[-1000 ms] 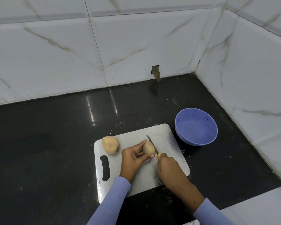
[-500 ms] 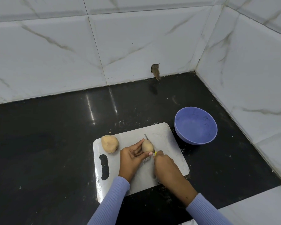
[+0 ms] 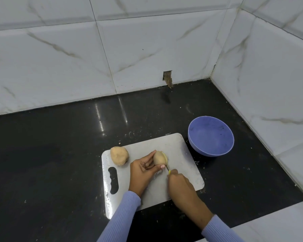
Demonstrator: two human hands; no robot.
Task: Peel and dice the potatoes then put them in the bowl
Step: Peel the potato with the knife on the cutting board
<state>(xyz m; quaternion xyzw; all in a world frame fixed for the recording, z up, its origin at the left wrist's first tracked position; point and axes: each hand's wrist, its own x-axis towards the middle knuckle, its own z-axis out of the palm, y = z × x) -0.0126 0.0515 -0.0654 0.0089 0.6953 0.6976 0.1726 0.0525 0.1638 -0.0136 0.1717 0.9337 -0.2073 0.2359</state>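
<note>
Currently on cutting board: 2 potatoes. Left hand grips small potato mid-board; right hand clenches knife, cutting it. Second potato far-left corner. Bowl beside board.

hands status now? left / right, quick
Left hand: fingers curled round the small potato, holding it on the cutting board.
Right hand: closed round the knife; blade at the potato.

White marble wall tiles, black glossy counter, corner w/ chipped hole
</note>
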